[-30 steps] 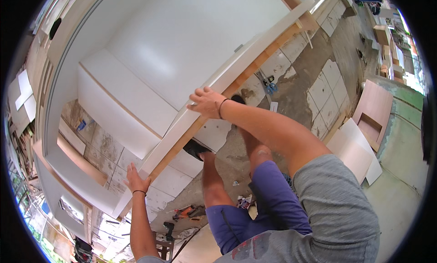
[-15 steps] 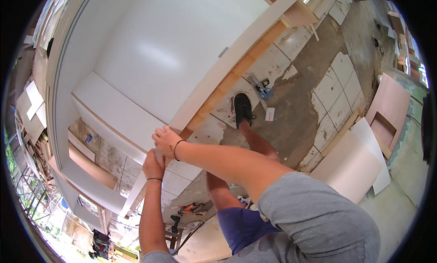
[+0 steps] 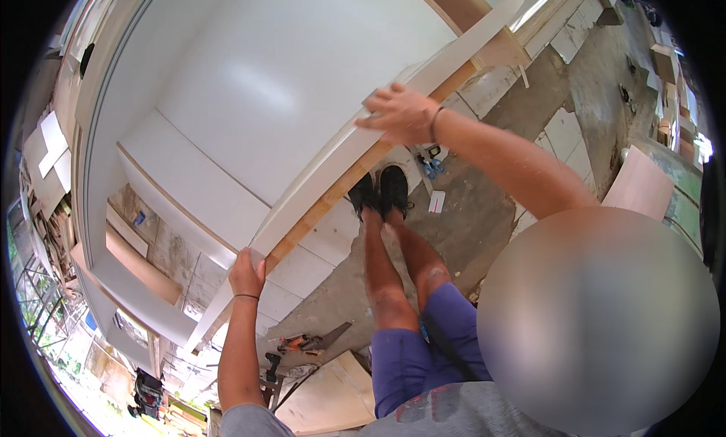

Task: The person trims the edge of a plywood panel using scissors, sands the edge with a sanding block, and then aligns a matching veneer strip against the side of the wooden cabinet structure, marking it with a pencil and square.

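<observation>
A large white cabinet carcass (image 3: 249,134) lies before me, with a long white rail (image 3: 318,180) running diagonally along its near side. Bare wood shows on the rail's outer face. My left hand (image 3: 246,272) is closed round the rail at its lower left part, beside a corner where a white board (image 3: 200,165) meets it. Farther up the rail, my right hand (image 3: 404,113) rests on or just over its top with the fingers spread; motion smears it slightly, so contact is hard to tell.
On the floor lie a handsaw (image 3: 331,337), a drill (image 3: 272,366), a blue-handled tool (image 3: 432,167) and a small white box (image 3: 436,202). A plywood sheet (image 3: 639,184) leans at the right. Broken tiles surround my feet. A blurred round patch hides the lower right.
My right hand has left its place beside the left hand and moved up and right along the rail, its fingers opening. My left hand stays at the corner. Both feet now stand together.
</observation>
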`<state>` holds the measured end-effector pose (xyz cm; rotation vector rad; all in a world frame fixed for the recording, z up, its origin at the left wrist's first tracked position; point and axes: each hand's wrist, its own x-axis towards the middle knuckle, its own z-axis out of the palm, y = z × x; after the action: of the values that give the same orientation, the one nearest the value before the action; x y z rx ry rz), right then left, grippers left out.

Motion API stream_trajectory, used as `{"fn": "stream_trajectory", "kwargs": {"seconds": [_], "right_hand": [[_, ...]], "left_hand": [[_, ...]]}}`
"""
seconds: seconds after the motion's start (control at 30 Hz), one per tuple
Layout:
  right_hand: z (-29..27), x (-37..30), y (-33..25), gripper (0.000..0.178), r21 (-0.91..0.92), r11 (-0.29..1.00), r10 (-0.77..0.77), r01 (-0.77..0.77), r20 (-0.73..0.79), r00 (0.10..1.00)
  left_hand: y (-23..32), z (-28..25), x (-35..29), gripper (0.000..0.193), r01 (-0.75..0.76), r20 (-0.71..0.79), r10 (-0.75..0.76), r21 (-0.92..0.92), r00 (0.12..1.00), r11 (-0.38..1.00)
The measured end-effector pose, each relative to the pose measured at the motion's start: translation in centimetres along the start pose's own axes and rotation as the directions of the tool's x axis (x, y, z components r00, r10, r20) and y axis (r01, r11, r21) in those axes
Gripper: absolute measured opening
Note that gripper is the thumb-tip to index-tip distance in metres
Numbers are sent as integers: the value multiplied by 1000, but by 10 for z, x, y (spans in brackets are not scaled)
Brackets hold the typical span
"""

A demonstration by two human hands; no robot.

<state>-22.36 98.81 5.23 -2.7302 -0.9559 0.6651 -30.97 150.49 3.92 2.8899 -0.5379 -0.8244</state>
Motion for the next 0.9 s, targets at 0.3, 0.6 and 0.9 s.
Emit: {"fn": "stream_trajectory", "kwargs": {"seconds": [0.3, 0.6, 0.9], "right_hand": [[8, 1, 13, 50, 30, 997, 67, -65, -58, 996], [6, 4, 11, 48, 53, 992, 118, -116, -31, 993], [-2, 9, 6, 42, 12, 987, 160, -162, 92, 983]], "left_hand": [[0, -5, 3, 51, -27, 19, 26, 8, 999, 1000], [4, -8, 6, 50, -26, 37, 26, 10, 999, 1000], [-4, -6, 5, 50, -32, 50, 31, 28, 998, 999]]}}
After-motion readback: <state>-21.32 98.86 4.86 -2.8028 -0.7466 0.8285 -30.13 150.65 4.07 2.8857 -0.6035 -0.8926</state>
